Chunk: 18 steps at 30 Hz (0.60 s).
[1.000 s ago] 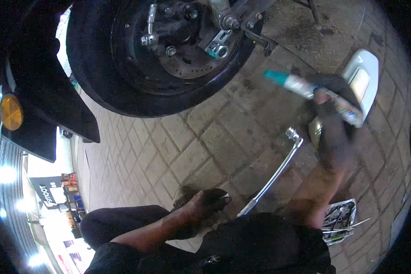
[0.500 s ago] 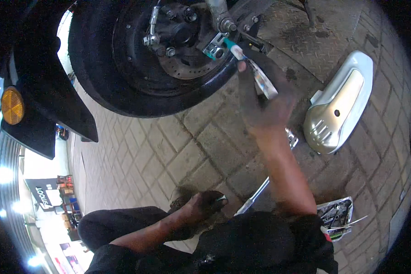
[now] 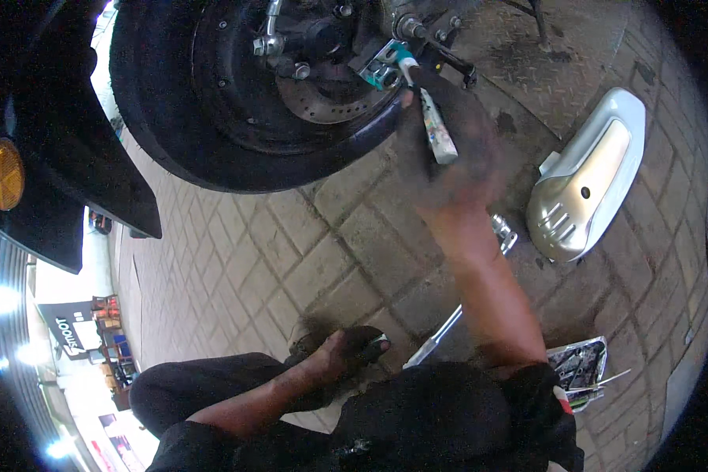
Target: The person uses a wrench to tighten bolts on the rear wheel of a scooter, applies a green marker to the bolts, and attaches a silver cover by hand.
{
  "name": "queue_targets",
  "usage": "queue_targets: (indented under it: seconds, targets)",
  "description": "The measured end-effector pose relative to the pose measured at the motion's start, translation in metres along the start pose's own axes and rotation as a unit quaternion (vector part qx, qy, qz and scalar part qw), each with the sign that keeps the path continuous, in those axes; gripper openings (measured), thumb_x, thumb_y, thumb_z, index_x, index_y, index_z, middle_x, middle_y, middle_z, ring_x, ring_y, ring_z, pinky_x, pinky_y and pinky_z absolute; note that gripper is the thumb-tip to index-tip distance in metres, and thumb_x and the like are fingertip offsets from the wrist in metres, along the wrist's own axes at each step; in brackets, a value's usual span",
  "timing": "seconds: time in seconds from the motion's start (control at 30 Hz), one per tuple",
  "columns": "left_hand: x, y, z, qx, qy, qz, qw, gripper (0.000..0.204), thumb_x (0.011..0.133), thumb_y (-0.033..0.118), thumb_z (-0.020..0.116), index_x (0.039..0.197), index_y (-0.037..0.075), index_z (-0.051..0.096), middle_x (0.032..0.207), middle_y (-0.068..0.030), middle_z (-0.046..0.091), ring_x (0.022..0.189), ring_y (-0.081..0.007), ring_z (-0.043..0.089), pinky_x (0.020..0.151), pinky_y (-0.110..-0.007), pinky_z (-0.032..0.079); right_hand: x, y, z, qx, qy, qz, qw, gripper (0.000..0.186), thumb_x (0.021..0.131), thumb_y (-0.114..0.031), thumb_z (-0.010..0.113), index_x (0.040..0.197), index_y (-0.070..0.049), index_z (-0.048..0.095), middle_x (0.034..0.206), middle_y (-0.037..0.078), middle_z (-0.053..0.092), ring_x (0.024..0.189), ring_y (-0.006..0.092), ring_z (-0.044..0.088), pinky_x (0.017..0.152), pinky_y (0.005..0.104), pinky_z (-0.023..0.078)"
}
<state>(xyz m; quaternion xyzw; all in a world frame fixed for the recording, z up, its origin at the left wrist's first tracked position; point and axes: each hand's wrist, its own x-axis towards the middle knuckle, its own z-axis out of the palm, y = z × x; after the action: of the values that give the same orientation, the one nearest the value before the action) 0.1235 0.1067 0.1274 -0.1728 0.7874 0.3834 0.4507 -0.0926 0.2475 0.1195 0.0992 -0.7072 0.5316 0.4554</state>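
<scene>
My right hand (image 3: pixel 468 141) is closed on a small white squeeze tube (image 3: pixel 439 134) with coloured specks and a teal tip. That tip touches, or is very near, a metal bracket (image 3: pixel 385 59) beside the wheel hub. Teal paste or paint (image 3: pixel 374 79) shows on the bracket around a bolt. The bracket sits by the brake disc (image 3: pixel 315 106) of a black wheel (image 3: pixel 236 169). My left hand (image 3: pixel 350 350) rests low near my knee, fingers closed. Something small and pale (image 3: pixel 383 340) shows at its fingertips, too small to name.
A silver and white cover (image 3: pixel 590 177) lies on the paving to the right. A long chrome wrench (image 3: pixel 440 334) lies under my right forearm. A tray of tools (image 3: pixel 598 350) sits at lower right. A dark panel with an orange reflector (image 3: pixel 6 175) hangs at left.
The tube in my right hand has tilted more upright and shifted slightly up and left, its tip staying by the bracket. My view has moved a little; my left hand stays put.
</scene>
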Motion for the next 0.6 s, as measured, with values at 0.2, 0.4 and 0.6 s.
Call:
queue_targets:
  seconds: [0.2, 0.4, 0.6]
  targets:
    - [0.003, 0.001, -0.003, 0.043, -0.022, -0.027, 0.998, 0.043, 0.095, 0.036, 0.053, 0.112, -0.004, 0.057, 0.105, -0.0200, 0.063, 0.100, -0.0242, 0.061, 0.084, -0.037, 0.046, -0.004, -0.001, -0.004, -0.011, -0.008, 0.004, 1.000, 0.026, 0.076, -0.010, 0.069, 0.100, -0.002, 0.062, 0.089, 0.017, 0.063, 0.078, 0.0349, 0.061, 0.066, 0.0407, 0.051]
    - [-0.007, 0.006, -0.002, 0.013, 0.013, 0.001, 1.000, 0.044, 0.096, 0.036, 0.052, 0.113, -0.005, 0.057, 0.108, -0.0220, 0.062, 0.101, -0.0283, 0.060, 0.085, -0.037, 0.046, 0.019, -0.002, -0.036, 0.110, 0.092, 0.178, 0.974, 0.014, 0.082, -0.016, 0.069, 0.080, -0.003, 0.066, 0.070, 0.008, 0.065, 0.059, 0.0183, 0.060, 0.057, 0.0317, 0.048]
    - [0.003, -0.005, 0.003, -0.054, -0.019, -0.024, 0.998, 0.047, 0.095, 0.037, 0.054, 0.117, -0.004, 0.057, 0.109, -0.0209, 0.063, 0.099, -0.0268, 0.061, 0.084, -0.036, 0.047, 0.046, 0.018, -0.040, 0.096, 0.004, 0.227, 0.969, 0.020, 0.089, -0.021, 0.067, 0.091, -0.001, 0.068, 0.068, 0.000, 0.061, 0.058, 0.0062, 0.053, 0.053, 0.0203, 0.040]
